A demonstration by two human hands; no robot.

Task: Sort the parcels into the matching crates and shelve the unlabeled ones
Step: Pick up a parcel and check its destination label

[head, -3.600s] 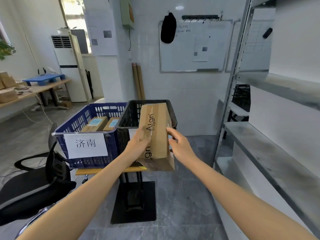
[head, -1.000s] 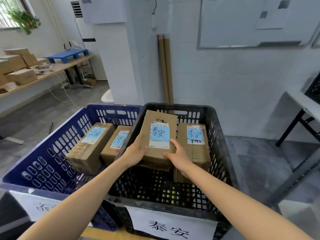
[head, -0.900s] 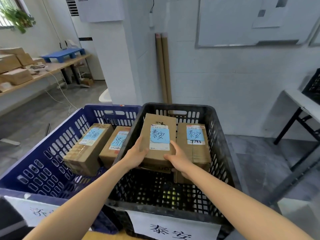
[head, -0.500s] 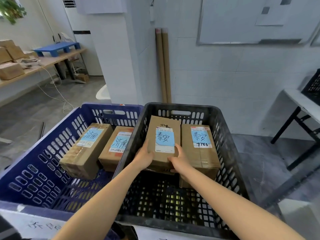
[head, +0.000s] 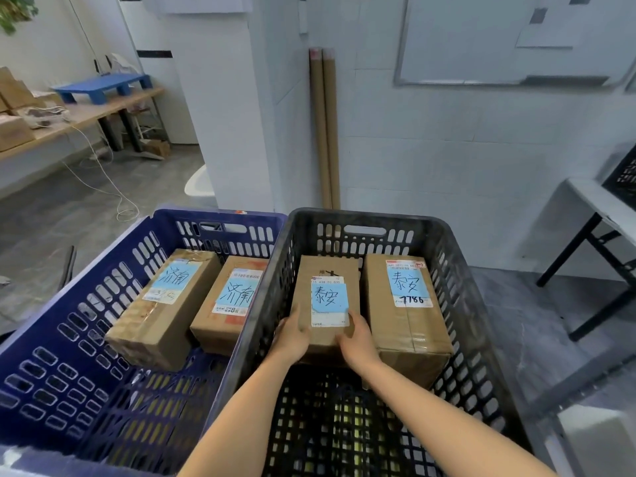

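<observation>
My left grip (head: 292, 339) and right grip (head: 356, 342) both clasp the near end of the parcel (head: 328, 266), thumbs on its top face (the blue note (head: 329, 297) faces up). It lies low inside the black crate (head: 361, 215), toward the far-left corner, just beside a second parcel (head: 407, 325) with the same handwritten label. The blue crate (head: 220, 216) stands alongside.

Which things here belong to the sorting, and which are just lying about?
Job: left hand, right hand, held parcel, neighbouring parcel, black crate, blue crate, its two parcels.
Lying about: cardboard tubes, whiteboard, blue pallet, white table.
</observation>
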